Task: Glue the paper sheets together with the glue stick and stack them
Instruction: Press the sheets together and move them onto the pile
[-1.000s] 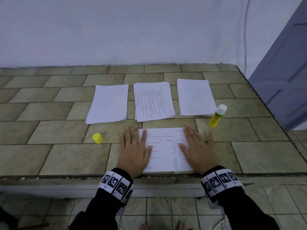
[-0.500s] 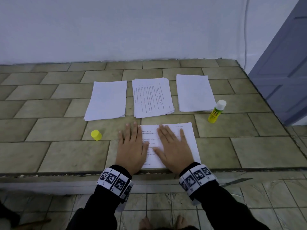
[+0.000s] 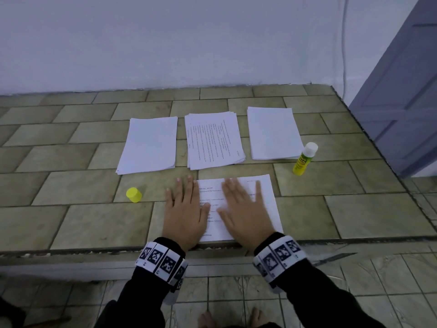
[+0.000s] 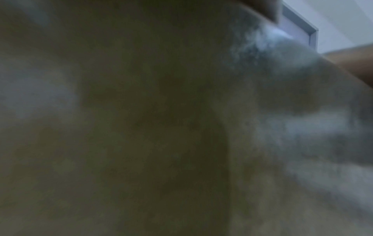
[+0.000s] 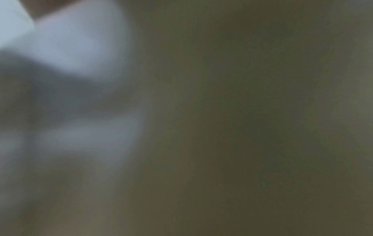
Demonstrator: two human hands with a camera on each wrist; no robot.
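Your table [image 3: 354,209] is a raised ledge of matt olive-tan tiles with dark grout lines, hard and a little rough, so paper should lie flat on it without sliding much.

At the back sit three paper stacks side by side, apart from one another: a blank left stack [image 3: 149,144], a printed middle stack [image 3: 214,139] with slightly fanned edges, and a blank right stack [image 3: 274,133]. Thin sheets like these are light and limp; lift one by a corner or short edge and it will likely droop, so support it with both hands.

Nearest you, at the table's front edge, lies the printed sheet [image 3: 267,204] you are working on. Your left hand [image 3: 186,216] lies flat, fingers straight and spread, half on the sheet's left margin and half on the tiles. Your right hand [image 3: 243,214] is pressed flat on the sheet's middle, fingers extended, slightly blurred. Neither grips anything. I judge this is a smoothing press to bond a glued pair; push outward evenly, since damp paper probably wrinkles easily.

The glue stick [image 3: 303,159] stands uncapped just beside the right stack's near corner: a smooth yellow plastic tube, white at the top. Its small yellow cap [image 3: 134,194] rests left of your left hand, round and apt to roll.

Both wrist views are too blurred to use.
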